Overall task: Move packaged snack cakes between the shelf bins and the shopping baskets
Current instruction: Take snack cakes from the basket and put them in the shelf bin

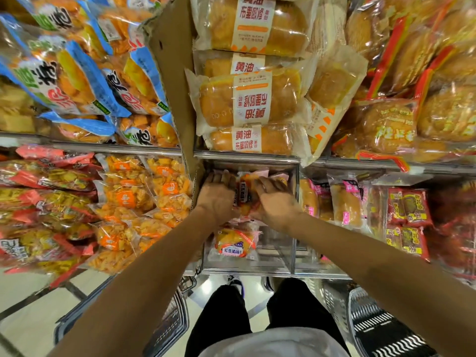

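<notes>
Fingers, left hand: laid fairly straight and spread over the cakes at the back left of the bin; a clamp on a pack cannot be told, as the fingertips are hidden among wrappers.
Fingers, right hand: held straight and slightly apart, pressed on the pink-edged packs; no curl round any pack is seen.
Snack cakes: heaped in the rear of the bin, between and under both hands; wrappers are clear with pink edges and a dark label strip.
Single cake: lain flat at the front of the same bin, just below the wrists, untouched.
Bin: clear-walled, set on the lower shelf tier, directly ahead of the person; front right part shows bare floor.
Left basket: dark wire, placed on the floor under the left forearm.
Right basket: dark slatted plastic, placed on the floor at lower right.
Bread packs: stacked on the tier above the bin.
Orange snack bags: piled in the compartment just left of the bin.
Legs: dark trousers seen between the baskets.
</notes>
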